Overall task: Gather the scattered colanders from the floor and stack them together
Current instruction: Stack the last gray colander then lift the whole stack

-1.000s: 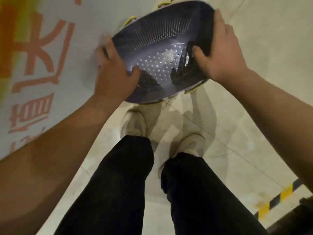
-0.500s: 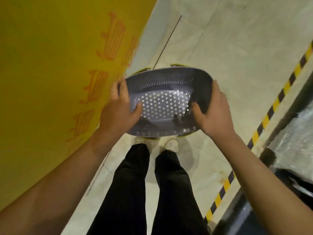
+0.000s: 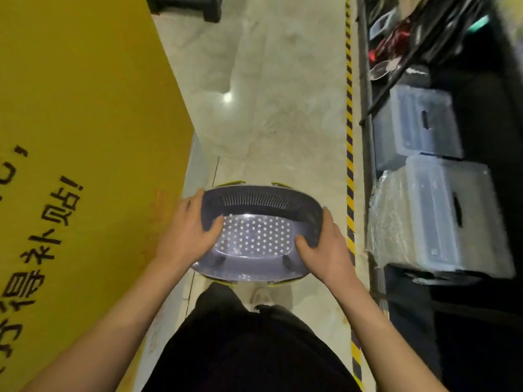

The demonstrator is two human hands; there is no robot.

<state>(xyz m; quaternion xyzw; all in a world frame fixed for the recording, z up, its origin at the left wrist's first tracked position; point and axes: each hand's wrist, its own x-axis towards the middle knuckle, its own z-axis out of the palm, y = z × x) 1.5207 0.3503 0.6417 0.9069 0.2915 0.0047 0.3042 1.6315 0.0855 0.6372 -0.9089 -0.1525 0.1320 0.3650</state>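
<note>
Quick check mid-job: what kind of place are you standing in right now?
Probably a warehouse or storeroom aisle: yellow-black hazard tape lines the tiled floor, and clear lidded storage bins sit on dark shelving to the right.

- The colander (image 3: 256,233) now sits lower and level in front of the person's waist, where a second ago it was raised and tipped toward the yellow board (image 3: 85,137).
- The view swings up along the aisle: the striped floor tape (image 3: 349,165) runs straight ahead, and clear storage boxes (image 3: 424,176) come into sight on the right.
- Only one shoe (image 3: 261,295) shows now.
</note>
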